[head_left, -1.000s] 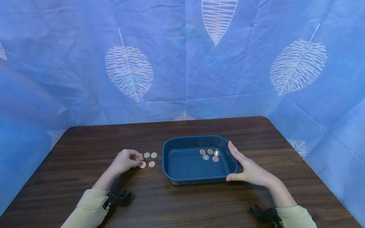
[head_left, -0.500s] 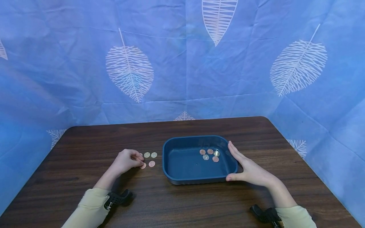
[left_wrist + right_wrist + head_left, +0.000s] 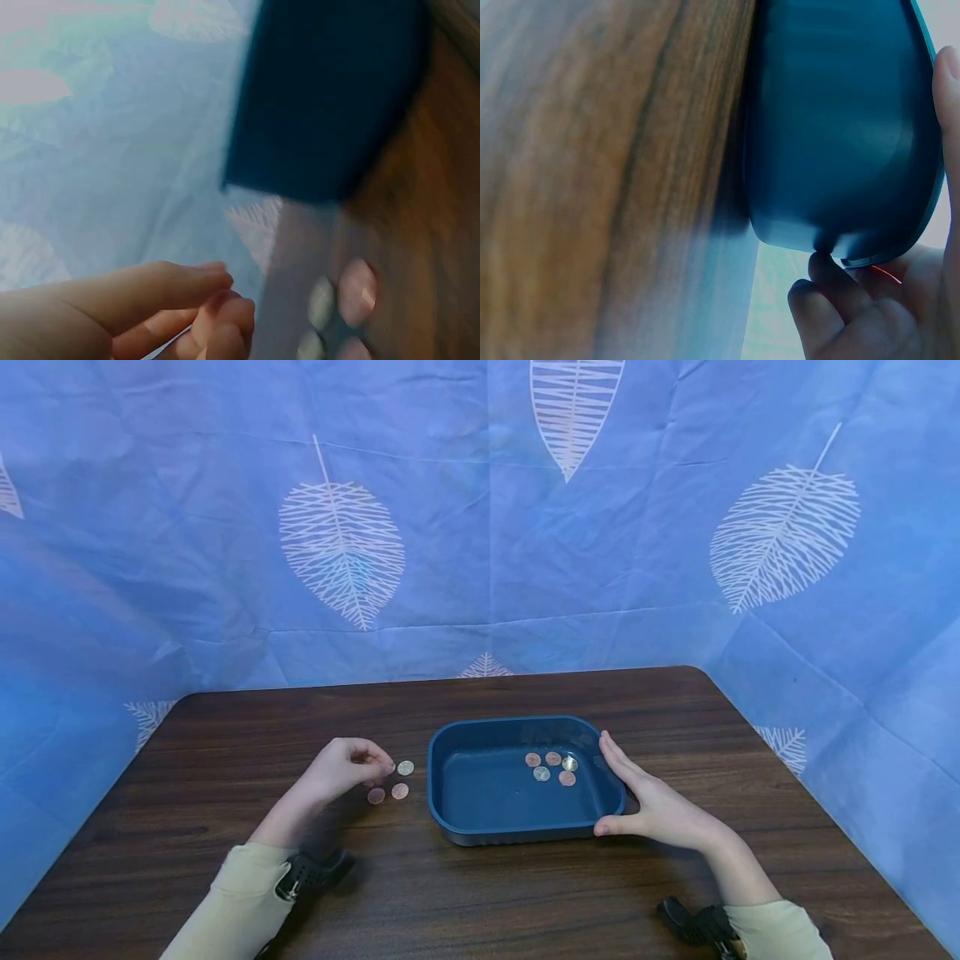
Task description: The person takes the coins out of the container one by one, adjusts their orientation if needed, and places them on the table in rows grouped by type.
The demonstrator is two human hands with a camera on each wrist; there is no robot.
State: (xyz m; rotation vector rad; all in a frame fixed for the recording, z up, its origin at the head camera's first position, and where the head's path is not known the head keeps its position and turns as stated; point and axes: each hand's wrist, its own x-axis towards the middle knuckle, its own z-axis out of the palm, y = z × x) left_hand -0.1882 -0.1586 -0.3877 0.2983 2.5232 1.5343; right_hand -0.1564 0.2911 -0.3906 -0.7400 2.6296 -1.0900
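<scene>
The left hand, left of the blue tray, had its tips pressed together; whether they pinched anything could not be told. The right hand was spread against the tray's right end. A strip of table parted loose coins from the tray; five more coins lay in its right half. The table's far edge ran behind it. Since half a second before, the left hand had shifted nearer the tray.

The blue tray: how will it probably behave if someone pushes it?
The blue tray looks fairly stiff, since its walls stand evenly. Its broad, low shape makes tipping unlikely. The loose coins inside might slide if it jerks.
</scene>
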